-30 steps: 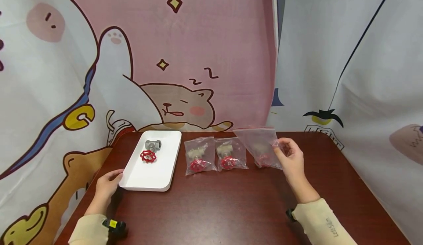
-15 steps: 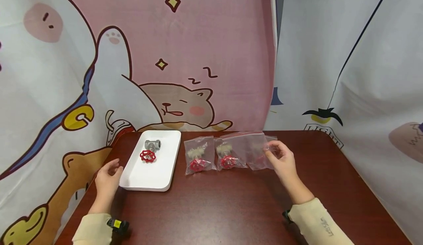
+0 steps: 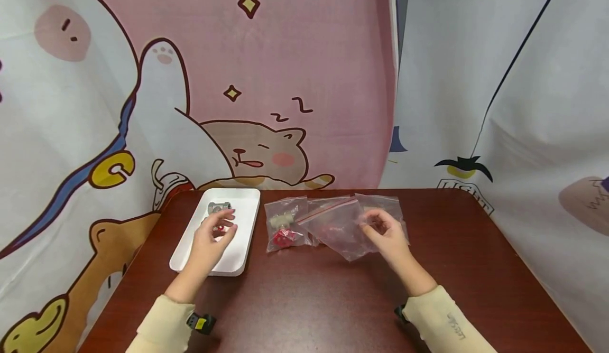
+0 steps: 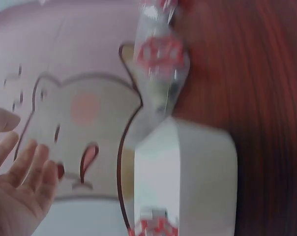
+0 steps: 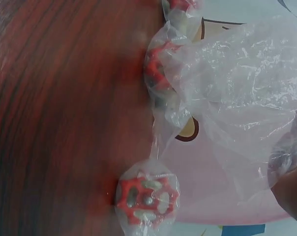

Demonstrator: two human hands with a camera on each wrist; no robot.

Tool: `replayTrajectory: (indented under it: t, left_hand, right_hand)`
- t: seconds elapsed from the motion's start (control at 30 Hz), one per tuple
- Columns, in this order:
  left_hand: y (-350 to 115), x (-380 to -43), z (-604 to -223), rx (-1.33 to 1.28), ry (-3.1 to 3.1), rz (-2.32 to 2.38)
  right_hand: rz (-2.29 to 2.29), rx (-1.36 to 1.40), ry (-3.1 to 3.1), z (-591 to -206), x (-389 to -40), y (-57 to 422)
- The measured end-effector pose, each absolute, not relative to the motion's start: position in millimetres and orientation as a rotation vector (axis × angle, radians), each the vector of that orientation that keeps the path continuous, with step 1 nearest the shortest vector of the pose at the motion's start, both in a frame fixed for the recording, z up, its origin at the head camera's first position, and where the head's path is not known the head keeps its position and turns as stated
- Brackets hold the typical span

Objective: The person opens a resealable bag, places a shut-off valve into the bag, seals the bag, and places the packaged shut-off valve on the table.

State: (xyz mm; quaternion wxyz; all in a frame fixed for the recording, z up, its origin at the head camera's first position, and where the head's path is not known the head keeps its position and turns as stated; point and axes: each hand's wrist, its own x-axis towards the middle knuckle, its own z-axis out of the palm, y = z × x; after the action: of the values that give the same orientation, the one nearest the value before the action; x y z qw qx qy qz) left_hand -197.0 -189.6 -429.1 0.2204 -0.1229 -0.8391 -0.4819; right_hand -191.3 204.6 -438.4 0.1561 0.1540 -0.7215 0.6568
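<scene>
A clear zip bag (image 3: 340,231) with a red seal line hangs from my right hand (image 3: 390,239), pinched by thumb and fingertips at its edge. In the right wrist view the bag (image 5: 247,73) is thin, with no valve showing inside. It overlaps the middle bagged valve (image 5: 161,66). My left hand (image 3: 209,244) hovers over the white tray (image 3: 233,263), fingers loosely bent and nothing between them. Beneath it a grey gate valve (image 3: 217,206) with a red handwheel lies in the tray, partly hidden by the fingers.
Left of the held bag, another bagged valve (image 3: 284,231) lies on the brown table (image 3: 304,310). To the right, a further bagged valve (image 3: 384,203) sits partly behind the right hand. Printed cloth (image 3: 309,78) hangs behind the table's far edge.
My right hand has carried the zip bag leftward and toward me, off the rightmost bagged valve. My left hand has left the tray's left edge and moved right, above the tray.
</scene>
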Motion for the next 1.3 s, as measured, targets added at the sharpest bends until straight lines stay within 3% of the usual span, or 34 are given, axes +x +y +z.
replayTrajectory:
  t: [0.5,0.73,1.3]
  left_hand:
    - [-110,-173,-412,-0.775,-2.494,-1.690]
    - [-101,-180,-431,-0.763,-2.484,-1.869]
    - [-92,-178,-430,-0.697,-2.517,-1.699]
  right_hand:
    - [1.815,0.636,-2.232,-439,-196,189]
    - [1.784,0.660,-2.305,-444,-202,184]
    - [1.556,0.585,-2.451,-444,-204,173]
